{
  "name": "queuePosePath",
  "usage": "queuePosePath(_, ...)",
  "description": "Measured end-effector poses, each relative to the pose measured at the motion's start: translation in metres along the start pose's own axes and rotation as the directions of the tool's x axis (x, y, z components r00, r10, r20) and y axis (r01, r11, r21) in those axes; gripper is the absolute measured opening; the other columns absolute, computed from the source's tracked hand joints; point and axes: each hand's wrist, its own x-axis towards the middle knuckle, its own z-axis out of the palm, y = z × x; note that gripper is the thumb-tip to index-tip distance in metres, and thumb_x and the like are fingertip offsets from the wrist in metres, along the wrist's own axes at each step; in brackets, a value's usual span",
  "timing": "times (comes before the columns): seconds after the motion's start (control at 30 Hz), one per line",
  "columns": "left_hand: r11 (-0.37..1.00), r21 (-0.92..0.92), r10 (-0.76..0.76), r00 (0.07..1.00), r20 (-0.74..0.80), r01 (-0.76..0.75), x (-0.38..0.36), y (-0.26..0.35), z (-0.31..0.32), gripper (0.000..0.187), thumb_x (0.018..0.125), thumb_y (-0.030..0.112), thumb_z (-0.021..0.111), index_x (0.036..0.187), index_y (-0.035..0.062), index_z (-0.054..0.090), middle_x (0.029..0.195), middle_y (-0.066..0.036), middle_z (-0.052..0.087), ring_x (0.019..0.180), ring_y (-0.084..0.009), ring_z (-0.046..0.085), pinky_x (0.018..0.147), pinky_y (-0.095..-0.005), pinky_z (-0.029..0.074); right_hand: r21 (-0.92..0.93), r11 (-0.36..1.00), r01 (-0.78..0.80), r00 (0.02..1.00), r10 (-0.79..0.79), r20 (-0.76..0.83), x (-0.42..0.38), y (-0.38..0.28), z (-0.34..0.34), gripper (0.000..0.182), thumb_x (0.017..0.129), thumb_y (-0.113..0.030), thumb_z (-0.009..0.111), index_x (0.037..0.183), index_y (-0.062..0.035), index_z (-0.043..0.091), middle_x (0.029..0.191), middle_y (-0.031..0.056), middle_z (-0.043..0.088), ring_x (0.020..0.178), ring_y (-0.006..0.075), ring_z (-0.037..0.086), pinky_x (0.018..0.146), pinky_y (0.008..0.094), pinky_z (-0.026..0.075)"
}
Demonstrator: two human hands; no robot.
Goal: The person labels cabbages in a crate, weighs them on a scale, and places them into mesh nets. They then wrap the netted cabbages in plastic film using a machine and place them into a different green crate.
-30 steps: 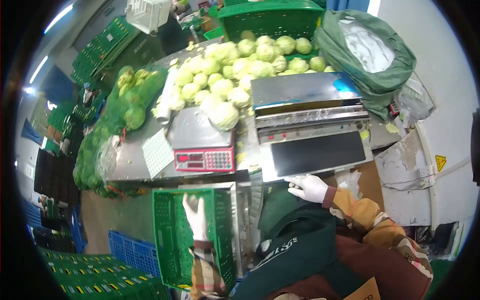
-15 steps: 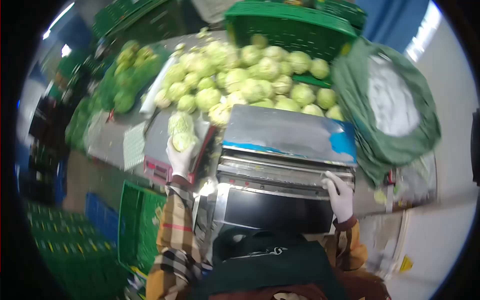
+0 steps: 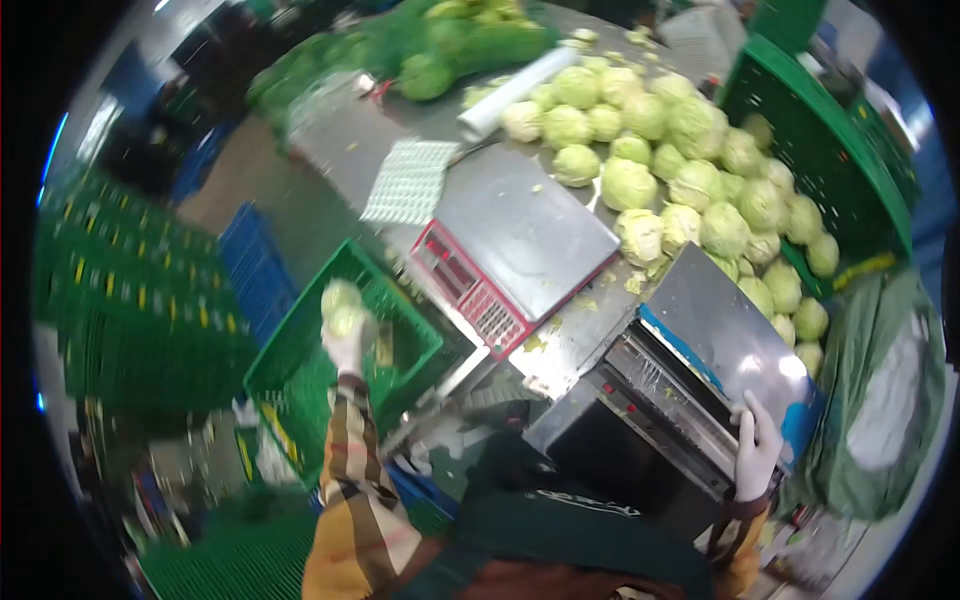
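My left hand, in a white glove, grips a pale cabbage over the green crate at the left. In a matching glove, my right hand rests by the edge of the metal wrapping machine, its fingers partly spread and holding nothing. Between the hands is the red-framed scale, with only small scraps on its plate. Whether a second cabbage is in my left hand is hard to tell through the blur.
Many cabbages lie piled behind the scale, beside a large green crate. A white roll and a sheet of labels lie on the table. Stacked green crates stand at the left; a green sack is at the right.
My left hand has carried the cabbage from the scale to over the green crate. The view has turned to the left. My right hand remains by the machine.
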Motion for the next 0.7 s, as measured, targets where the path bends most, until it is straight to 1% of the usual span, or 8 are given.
queuePosePath(0.17, 0.995, 0.104, -0.019, 0.999, 0.051, 0.014, -0.002, -0.024, 0.065, 0.076, 0.055, 0.029, 0.09, 0.119, 0.0005, 0.06, 0.103, -0.017, 0.069, 0.088, -0.0312, 0.067, 0.082, -0.0436, 0.056, -0.374, 0.901, 0.222, 0.975, -0.201, 0.096, 0.029, -0.057, 0.028, 0.022, 0.085, -0.008, 0.065, 0.106, -0.0041, 0.068, 0.084, 0.0136, 0.067, 0.076, 0.0304, 0.062, 0.071, 0.0374, 0.047)
queuePosePath(0.27, 0.797, 0.5, 0.31, 0.94, 0.142, -0.338, 0.022, -0.168, 0.133, 0.088, 0.067, 0.042, 0.081, 0.138, 0.0034, 0.045, 0.108, -0.022, 0.066, 0.098, -0.0413, 0.063, 0.085, -0.0459, 0.054, -0.41, 0.891, 0.194, 0.981, -0.164, 0.108, 0.031, -0.057, 0.029, 0.023, 0.084, -0.01, 0.065, 0.107, -0.0052, 0.068, 0.086, 0.012, 0.068, 0.077, 0.0299, 0.062, 0.072, 0.0376, 0.047)
queuePosePath(0.33, 0.78, 0.625, -0.315, 0.837, 0.447, -0.04, 0.026, -0.139, 0.124, 0.078, 0.079, 0.039, 0.071, 0.143, 0.0048, 0.04, 0.115, -0.022, 0.063, 0.102, -0.0395, 0.062, 0.085, -0.0457, 0.052, -0.452, 0.875, 0.173, 0.985, -0.156, 0.074, 0.031, -0.051, 0.024, 0.023, 0.085, -0.01, 0.065, 0.107, -0.0054, 0.068, 0.086, 0.012, 0.069, 0.077, 0.0301, 0.062, 0.072, 0.0375, 0.047)
queuePosePath(0.4, 0.841, 0.215, -0.509, 0.592, 0.625, 0.497, 0.026, -0.089, 0.101, 0.069, 0.086, 0.034, 0.065, 0.14, -0.0011, 0.04, 0.121, -0.024, 0.059, 0.105, -0.0369, 0.06, 0.085, -0.0457, 0.051, -0.478, 0.864, 0.161, 0.987, -0.154, 0.054, 0.032, -0.047, 0.013, 0.024, 0.085, -0.011, 0.065, 0.108, -0.0055, 0.068, 0.087, 0.012, 0.069, 0.076, 0.0303, 0.062, 0.073, 0.0374, 0.048)
queuePosePath(0.47, 0.836, 0.035, -0.461, 0.666, 0.586, 0.547, 0.083, -0.147, 0.124, 0.059, 0.092, 0.031, 0.057, 0.136, -0.0067, 0.042, 0.124, -0.025, 0.057, 0.107, -0.0351, 0.059, 0.088, -0.0441, 0.05, -0.512, 0.857, 0.066, 0.997, -0.077, 0.0, 0.039, -0.04, -0.003, 0.025, 0.085, -0.012, 0.065, 0.109, -0.0056, 0.068, 0.088, 0.013, 0.069, 0.078, 0.0304, 0.063, 0.075, 0.0376, 0.048)
queuePosePath(0.53, 0.981, 0.054, -0.189, 0.978, 0.09, 0.185, 0.096, -0.051, 0.105, 0.053, 0.094, 0.028, 0.056, 0.13, -0.0101, 0.047, 0.124, -0.025, 0.057, 0.108, -0.0361, 0.059, 0.094, -0.042, 0.048, -0.496, 0.868, 0.01, 1.0, -0.013, -0.004, 0.052, -0.031, -0.021, 0.025, 0.086, -0.013, 0.065, 0.11, -0.0059, 0.068, 0.089, 0.0147, 0.068, 0.08, 0.0316, 0.063, 0.076, 0.038, 0.05)
queuePosePath(0.6, 0.951, 0.183, 0.283, 0.939, -0.194, -0.249, 0.082, 0.072, 0.105, 0.046, 0.094, 0.02, 0.057, 0.129, -0.0091, 0.049, 0.13, -0.027, 0.053, 0.118, -0.0362, 0.054, 0.102, -0.0408, 0.043, -0.498, 0.866, -0.055, 0.997, 0.022, -0.072, 0.069, -0.016, -0.036, 0.026, 0.087, -0.014, 0.065, 0.112, -0.0058, 0.067, 0.091, 0.0166, 0.068, 0.083, 0.0329, 0.064, 0.076, 0.0375, 0.051)
queuePosePath(0.7, 0.787, -0.404, 0.534, 0.843, 0.066, -0.466, 0.005, 0.267, 0.134, 0.044, 0.095, 0.009, 0.055, 0.134, -0.0077, 0.044, 0.132, -0.019, 0.052, 0.115, -0.0275, 0.054, 0.1, -0.0356, 0.042, -0.377, 0.924, -0.059, 0.998, 0.049, -0.035, 0.109, 0.021, -0.048, 0.029, 0.089, -0.02, 0.064, 0.113, -0.0043, 0.066, 0.094, 0.0179, 0.068, 0.085, 0.0326, 0.066, 0.077, 0.0343, 0.051)
